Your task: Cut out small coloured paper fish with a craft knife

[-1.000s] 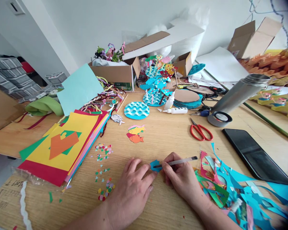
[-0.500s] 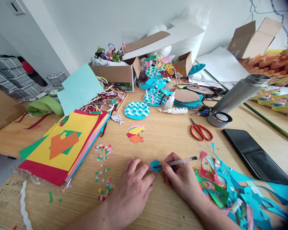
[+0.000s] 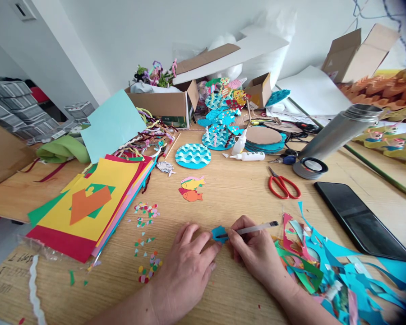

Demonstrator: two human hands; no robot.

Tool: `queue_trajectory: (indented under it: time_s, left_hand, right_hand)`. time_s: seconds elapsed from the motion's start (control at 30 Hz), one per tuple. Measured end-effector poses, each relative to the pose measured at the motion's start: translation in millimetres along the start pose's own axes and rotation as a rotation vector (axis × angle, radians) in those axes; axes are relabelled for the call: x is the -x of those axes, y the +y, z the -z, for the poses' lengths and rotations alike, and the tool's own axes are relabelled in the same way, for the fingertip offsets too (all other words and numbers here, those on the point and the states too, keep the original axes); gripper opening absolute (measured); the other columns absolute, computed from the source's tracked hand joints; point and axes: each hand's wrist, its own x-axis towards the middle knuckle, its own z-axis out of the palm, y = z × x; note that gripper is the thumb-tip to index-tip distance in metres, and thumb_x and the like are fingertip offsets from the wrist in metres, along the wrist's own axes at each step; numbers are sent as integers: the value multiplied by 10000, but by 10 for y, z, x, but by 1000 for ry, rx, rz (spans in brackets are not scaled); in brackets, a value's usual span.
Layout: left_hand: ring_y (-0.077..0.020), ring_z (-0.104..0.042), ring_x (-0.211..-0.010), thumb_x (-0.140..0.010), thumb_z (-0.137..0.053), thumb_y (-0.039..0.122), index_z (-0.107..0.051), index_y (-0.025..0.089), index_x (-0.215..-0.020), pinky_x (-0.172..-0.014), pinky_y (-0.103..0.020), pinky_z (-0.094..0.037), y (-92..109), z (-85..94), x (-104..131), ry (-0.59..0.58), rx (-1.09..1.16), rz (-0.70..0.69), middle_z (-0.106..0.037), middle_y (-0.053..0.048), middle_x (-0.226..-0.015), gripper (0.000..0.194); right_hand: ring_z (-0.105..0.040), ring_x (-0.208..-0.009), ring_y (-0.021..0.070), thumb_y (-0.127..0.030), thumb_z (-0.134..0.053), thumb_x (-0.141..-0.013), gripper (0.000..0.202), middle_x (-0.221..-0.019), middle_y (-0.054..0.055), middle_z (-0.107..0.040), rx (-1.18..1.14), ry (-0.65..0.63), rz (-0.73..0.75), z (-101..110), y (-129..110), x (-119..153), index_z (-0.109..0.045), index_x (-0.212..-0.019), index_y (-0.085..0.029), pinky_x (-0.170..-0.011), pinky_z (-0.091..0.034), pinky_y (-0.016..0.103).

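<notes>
A small blue paper cutout (image 3: pixel 218 233) lies on the table between my hands. My left hand (image 3: pixel 191 259) rests palm down with its fingers stretched out, the fingertips at the cutout's left edge. A slim pen (image 3: pixel 255 228) with a clear barrel and dark end is pinched in my right hand (image 3: pixel 255 248), its tip on the blue paper. Ahead lie paper fish (image 3: pixel 192 195) in orange, yellow and other colours. Red-handled scissors (image 3: pixel 284 185) lie beyond my right hand. Tiny paper dots and triangles (image 3: pixel 150 266) are scattered left of my left hand.
Blue and coloured paper scraps (image 3: pixel 338 275) are heaped at the right, beside a black phone (image 3: pixel 362 219). A steel flask (image 3: pixel 338 131) stands behind it. Coloured paper sheets (image 3: pixel 118 176) are stacked at left. Glue bottles (image 3: pixel 252 156) and a wavy blue disc (image 3: pixel 192 156) sit farther back.
</notes>
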Motion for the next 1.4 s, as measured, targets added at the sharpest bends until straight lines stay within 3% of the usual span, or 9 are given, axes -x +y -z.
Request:
queue_trajectory:
  time_s: [1.4]
  left_hand:
    - [-270, -379, -1223, -922, -589, 185, -523, 326, -1317, -1107, -500, -337, 3, 14, -2, -9, -3, 1, -550, 0, -1232, 425]
  right_hand:
    - [-413, -372, 101, -331, -564, -855, 206, -453, -62, -476, 52, -48, 78, 12, 38, 3, -482, -693, -232, -366, -299, 215]
